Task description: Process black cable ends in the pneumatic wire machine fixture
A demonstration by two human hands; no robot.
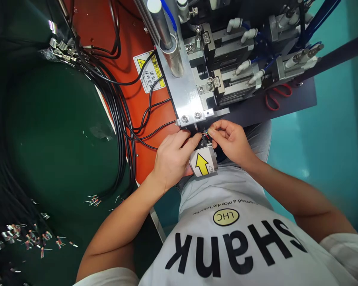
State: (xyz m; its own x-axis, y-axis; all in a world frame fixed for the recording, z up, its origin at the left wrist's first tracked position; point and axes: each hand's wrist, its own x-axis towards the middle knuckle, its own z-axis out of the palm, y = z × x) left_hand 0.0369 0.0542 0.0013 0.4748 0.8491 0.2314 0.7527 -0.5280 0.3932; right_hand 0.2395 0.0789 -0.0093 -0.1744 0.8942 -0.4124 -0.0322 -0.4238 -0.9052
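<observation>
My right hand pinches thin coloured wires between thumb and forefinger at the front of the machine. My left hand is closed close beside it, its thumb reaching to the other side of the same wires. A black cable runs from the left in under my left fingers, which hide its end. Just below the wires sits a small dark fixture, partly covered by my fingers. In front of it is a metal cover bearing a yellow arrow label.
Pneumatic machine parts and a metal post stand above my hands. A bundle of black cables lies over the red base; more stripped cable ends lie on the green mat. Red-handled scissors rest at right.
</observation>
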